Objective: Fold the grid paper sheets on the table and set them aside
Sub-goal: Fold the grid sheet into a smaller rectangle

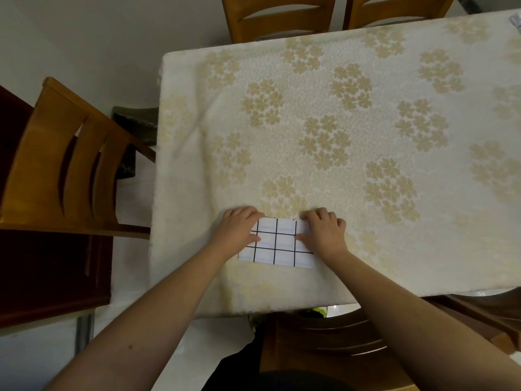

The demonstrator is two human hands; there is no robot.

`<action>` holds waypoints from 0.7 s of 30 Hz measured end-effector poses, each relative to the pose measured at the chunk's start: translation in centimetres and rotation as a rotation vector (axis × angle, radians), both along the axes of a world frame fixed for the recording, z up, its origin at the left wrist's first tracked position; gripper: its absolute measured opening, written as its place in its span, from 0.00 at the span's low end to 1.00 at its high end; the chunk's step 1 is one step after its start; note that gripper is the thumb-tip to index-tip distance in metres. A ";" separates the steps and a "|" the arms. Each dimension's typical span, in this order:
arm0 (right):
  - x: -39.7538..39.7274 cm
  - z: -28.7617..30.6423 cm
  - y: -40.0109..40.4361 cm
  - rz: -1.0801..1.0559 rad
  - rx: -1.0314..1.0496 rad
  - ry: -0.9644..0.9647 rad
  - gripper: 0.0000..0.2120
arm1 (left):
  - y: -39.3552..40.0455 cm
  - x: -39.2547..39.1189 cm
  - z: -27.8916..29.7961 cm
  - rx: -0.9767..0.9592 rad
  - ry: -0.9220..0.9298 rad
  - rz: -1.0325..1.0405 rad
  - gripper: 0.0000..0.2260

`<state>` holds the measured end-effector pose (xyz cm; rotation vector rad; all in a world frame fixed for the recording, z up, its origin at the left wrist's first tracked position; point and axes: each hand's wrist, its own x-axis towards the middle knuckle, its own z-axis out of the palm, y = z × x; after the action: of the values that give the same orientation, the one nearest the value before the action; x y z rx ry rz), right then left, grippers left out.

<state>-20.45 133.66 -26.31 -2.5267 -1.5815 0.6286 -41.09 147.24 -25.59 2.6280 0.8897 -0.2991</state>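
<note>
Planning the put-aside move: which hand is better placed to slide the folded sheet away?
Probably right: the right hand faces bare tablecloth; the left hand is nearer the table's edge. Both grip the grid paper.

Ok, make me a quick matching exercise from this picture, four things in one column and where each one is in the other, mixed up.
Things:
1. left hand
2. right hand
3. paper
4. chair

Places:
A. beside the table's left edge
B. on the paper's right end
C. flat on the tablecloth, near the front edge
D. on the paper's left end

Pairs: 1-D, 2-B, 3-C, 4-A
</note>
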 end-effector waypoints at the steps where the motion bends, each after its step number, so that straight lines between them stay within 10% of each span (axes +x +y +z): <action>1: 0.3 0.5 0.9 0.009 -0.066 0.004 0.25 | 0.4 0.6 0.3 -0.016 0.008 0.040 0.27; 9: 1.2 2.1 3.5 0.111 -0.304 -0.083 0.24 | 2.6 3.7 1.1 -0.180 0.273 0.203 0.21; 13: 0.7 2.0 2.9 0.048 -0.220 0.000 0.16 | 2.4 2.4 0.9 -0.276 0.062 0.319 0.07; 21: -0.3 3.2 -1.2 -0.384 -0.027 0.670 0.09 | 1.0 -1.0 1.0 -0.758 -0.330 0.746 0.13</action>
<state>-20.71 132.49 -23.07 -2.1826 -0.8394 1.2566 -42.10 148.19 -24.58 1.4794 1.2434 0.0100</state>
